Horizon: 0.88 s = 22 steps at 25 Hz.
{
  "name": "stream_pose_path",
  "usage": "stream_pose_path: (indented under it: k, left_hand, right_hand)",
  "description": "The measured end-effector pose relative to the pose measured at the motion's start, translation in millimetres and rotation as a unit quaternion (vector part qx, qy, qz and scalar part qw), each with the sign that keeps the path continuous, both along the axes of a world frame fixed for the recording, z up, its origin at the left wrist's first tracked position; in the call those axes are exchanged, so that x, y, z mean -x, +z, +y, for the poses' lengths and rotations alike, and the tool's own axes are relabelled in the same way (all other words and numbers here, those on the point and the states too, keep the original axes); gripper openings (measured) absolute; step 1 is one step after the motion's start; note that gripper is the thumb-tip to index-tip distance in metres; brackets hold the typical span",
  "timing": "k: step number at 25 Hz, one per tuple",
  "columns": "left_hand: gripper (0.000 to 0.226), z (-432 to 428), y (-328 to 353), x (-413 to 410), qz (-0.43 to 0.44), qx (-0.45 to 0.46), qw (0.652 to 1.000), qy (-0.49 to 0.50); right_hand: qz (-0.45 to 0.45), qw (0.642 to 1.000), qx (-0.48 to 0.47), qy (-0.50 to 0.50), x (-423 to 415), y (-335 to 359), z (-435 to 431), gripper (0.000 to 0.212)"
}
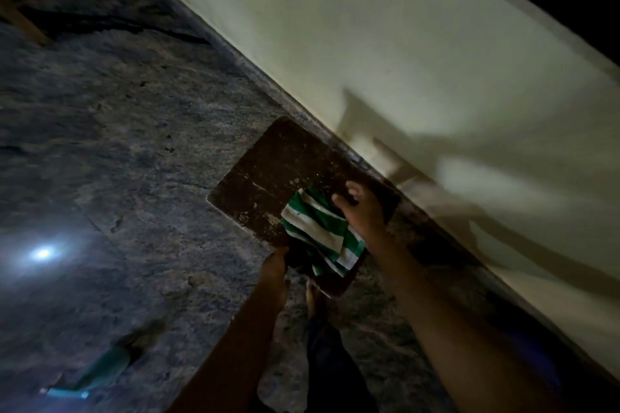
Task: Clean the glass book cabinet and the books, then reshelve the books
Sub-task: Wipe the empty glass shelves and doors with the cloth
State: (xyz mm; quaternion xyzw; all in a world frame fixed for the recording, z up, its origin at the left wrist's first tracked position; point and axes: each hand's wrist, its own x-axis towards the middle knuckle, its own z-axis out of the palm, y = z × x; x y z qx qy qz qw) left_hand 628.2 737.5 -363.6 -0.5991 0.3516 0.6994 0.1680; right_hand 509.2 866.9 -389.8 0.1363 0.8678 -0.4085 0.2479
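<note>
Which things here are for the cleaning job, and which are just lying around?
For the job: flat brown thing (book or board), gripped by the left hand; striped cloth under the right hand.
Just lying about: green thing on the floor; wooden legs, top left.

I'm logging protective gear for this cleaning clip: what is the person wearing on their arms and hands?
Nothing that shows. The left hand and right hand are ungloved; the left forearm and right forearm are bare down to the frame's edge: no sleeve, watch or bracelet. Too dim to tell about rings.
</note>
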Motion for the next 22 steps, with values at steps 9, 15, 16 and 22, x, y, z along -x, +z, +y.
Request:
stream_pose_path:
  k: [9,15,16,22]
  left_hand:
    - [0.026,-70.0,72.9,-24.0,0.133,0.103,0.965,-0.203]
    - [0.021,-124.8,182.5,-10.9,0.343,0.243,0.821,-0.386]
    - [0.021,-132.4,197.3,-4.8,0.375,0.267,0.783,-0.418]
    - [0.035,-131.7,303.4,45.0,0.488,0.379,0.627,-0.474]
  right_hand:
    - [-0.019,0.991,-0.107,0.079,-75.4,48.8,-44.8,0.064]
    - [0.109,0.993,-0.034,-0.002,-98.2,234.4,-18.7,0.061]
    - [0.127,0.991,-0.034,0.001,-99.2,261.2,-11.6,0.060]
    - [0.274,0.960,-0.051,-0.009,-98.2,391.5,21.1,0.052]
